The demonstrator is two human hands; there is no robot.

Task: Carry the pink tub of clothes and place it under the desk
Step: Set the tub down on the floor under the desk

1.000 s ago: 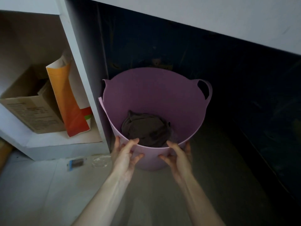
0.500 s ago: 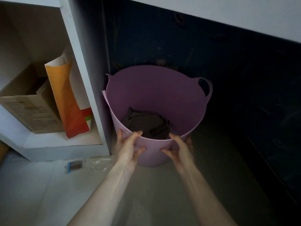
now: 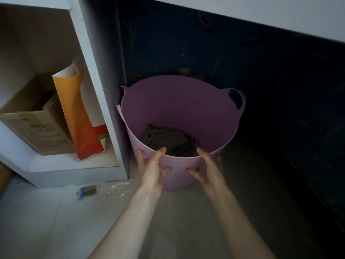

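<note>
The pink tub stands on the floor in the dark space under the white desk, close against the desk's left side panel. Dark clothes lie at its bottom. A loop handle sticks out at its right rim. My left hand holds the near rim on the left, thumb over the edge and fingers on the outer wall. On the same rim, my right hand grips to the right in the same way.
An open shelf unit on the left holds a cardboard box and an orange and white paper bag. A small blue-edged packet and a clear plastic wrapper lie on the pale floor. A dark blue wall backs the space.
The tub has slid a little farther in under the desk, with both hands staying on its near rim. The view has shifted slightly.
</note>
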